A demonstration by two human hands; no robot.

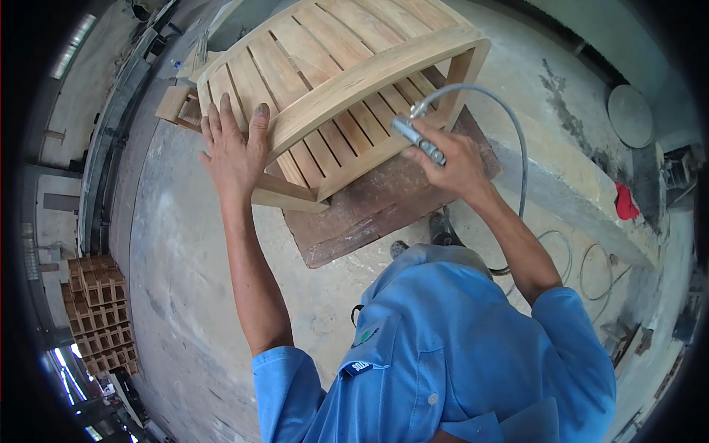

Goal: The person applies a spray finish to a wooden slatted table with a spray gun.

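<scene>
A slatted wooden bench (pixel 347 70) lies before me on a brown board-topped stand (pixel 369 214). My left hand (pixel 238 151) rests with fingers spread on the curved front rail, near the left corner of the slats. In my right hand (pixel 459 159) is a grey metal air blow gun (pixel 418 139), held by the open side of the bench, close to its lower slats (pixel 347 136). A grey air hose (pixel 521 140) runs from the gun in an arc to the right and down past my forearm. My palm hides part of the gun.
Stacked wooden pieces (pixel 100 314) stand at the far left. On the right runs a concrete ledge (pixel 569 173) with a red cloth (pixel 626 201) on it. Loops of hose (pixel 607 273) lie on the floor at right. My shoe (pixel 443 229) is beside the stand.
</scene>
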